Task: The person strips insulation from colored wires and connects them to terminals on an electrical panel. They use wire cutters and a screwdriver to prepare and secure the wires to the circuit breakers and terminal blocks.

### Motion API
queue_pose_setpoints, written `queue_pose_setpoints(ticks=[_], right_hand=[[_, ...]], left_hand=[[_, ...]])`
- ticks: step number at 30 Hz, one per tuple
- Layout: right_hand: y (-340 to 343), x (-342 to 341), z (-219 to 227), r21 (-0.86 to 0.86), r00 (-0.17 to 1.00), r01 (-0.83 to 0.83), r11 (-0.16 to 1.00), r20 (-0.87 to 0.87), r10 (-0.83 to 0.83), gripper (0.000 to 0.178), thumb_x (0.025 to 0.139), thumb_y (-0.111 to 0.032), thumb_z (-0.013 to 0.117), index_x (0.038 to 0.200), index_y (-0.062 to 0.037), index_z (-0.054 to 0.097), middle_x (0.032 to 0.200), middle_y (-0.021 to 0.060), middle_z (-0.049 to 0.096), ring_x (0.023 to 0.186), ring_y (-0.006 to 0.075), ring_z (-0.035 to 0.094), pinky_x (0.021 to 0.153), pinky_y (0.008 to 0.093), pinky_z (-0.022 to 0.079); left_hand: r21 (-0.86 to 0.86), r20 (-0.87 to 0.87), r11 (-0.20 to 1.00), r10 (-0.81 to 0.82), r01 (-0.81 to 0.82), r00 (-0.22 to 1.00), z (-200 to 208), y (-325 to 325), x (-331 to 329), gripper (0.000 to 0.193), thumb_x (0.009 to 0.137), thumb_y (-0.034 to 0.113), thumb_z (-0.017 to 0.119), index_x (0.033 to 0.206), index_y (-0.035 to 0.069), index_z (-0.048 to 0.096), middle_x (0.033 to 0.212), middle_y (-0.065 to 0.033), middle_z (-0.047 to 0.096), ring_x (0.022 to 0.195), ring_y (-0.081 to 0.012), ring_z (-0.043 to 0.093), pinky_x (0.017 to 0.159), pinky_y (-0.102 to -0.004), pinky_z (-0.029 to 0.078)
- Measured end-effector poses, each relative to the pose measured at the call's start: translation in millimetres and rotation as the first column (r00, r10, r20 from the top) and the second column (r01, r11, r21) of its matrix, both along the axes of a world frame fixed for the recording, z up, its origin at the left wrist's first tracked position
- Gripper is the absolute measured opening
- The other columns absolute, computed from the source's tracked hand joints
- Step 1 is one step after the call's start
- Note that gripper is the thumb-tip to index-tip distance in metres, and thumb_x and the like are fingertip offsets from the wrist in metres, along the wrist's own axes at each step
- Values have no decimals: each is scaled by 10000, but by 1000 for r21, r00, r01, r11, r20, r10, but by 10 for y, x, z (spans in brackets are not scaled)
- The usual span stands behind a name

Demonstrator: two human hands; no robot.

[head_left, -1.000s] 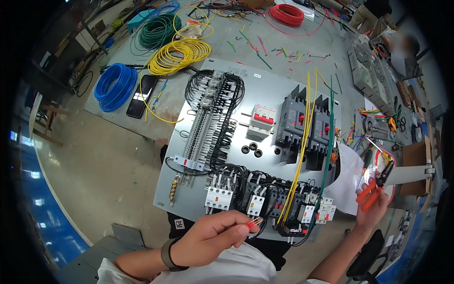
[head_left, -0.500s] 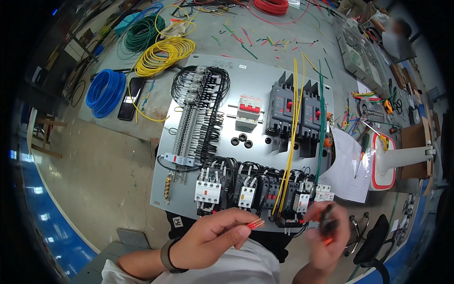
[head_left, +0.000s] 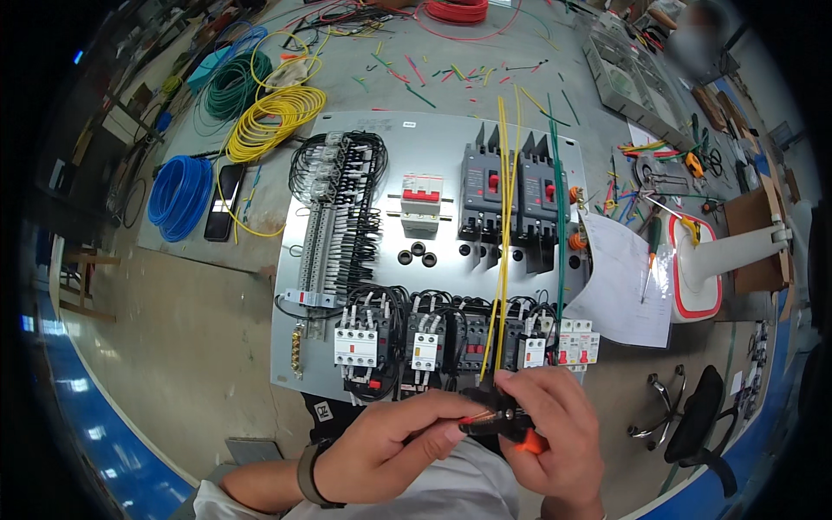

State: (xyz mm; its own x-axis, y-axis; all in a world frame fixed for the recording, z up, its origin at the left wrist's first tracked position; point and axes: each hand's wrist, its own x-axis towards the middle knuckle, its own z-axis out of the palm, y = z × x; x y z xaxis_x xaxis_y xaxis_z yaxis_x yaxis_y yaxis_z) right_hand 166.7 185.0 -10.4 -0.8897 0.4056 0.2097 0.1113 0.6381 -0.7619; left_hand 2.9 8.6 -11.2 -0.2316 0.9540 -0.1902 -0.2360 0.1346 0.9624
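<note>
My left hand (head_left: 381, 446) pinches a few short red wires (head_left: 472, 420) whose bare copper ends point right. My right hand (head_left: 559, 433) is closed round wire strippers (head_left: 504, 419) with a black head and orange handles. The black jaws meet the wire ends just in front of my left fingertips; whether they are closed on the copper I cannot tell. Both hands are over the near edge of a metal mounting panel (head_left: 347, 260). Just beyond them sits a row of contactors (head_left: 356, 345) wired in black. Long yellow wires (head_left: 505, 225) and green wires (head_left: 559, 199) lie across two grey breakers (head_left: 485, 191).
Blue (head_left: 179, 199), yellow (head_left: 276, 126) and green (head_left: 232, 91) wire coils lie at the left, beside a phone (head_left: 225, 202). Wire scraps litter the far table. A paper sheet (head_left: 624, 286) and a white red-rimmed stand (head_left: 698, 269) are at the right. Another person is at the far right.
My right hand has swung left with the wire strippers and brought their jaws to the red wire ends in my left hand. The whole view has shifted slightly.
</note>
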Motion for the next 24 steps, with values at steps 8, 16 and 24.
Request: queue_pose_setpoints(ticks=[8,16,24], right_hand=[[56,217,-10,-6,997,79,997,-19,-80,617,679,-13,761,1296,-30,736,1009,123,679,860,302,658,762,398,551],[58,516,-243,-176,933,320,931,-111,-341,458,807,-48,787,1260,-8,738,882,82,675,702,208,634,629,316,516],[1333,767,-624,-372,635,686,625,-113,-764,429,1032,-81,645,1444,28,601,1031,35,613,972,83,548,902,241,449]], left_hand=[[17,-100,998,-66,68,993,76,213,100,294,1095,69,595,1380,16,640,1178,-124,749,1029,-168,730,892,-294,562],[60,-217,996,-50,64,975,76,456,318,270,1094,95,619,1343,7,676,1007,-66,729,788,-84,629,710,-240,505],[-73,-232,983,-183,171,955,356,333,188,262,1102,93,581,1325,0,681,1121,-87,771,908,-147,720,815,-273,556]])
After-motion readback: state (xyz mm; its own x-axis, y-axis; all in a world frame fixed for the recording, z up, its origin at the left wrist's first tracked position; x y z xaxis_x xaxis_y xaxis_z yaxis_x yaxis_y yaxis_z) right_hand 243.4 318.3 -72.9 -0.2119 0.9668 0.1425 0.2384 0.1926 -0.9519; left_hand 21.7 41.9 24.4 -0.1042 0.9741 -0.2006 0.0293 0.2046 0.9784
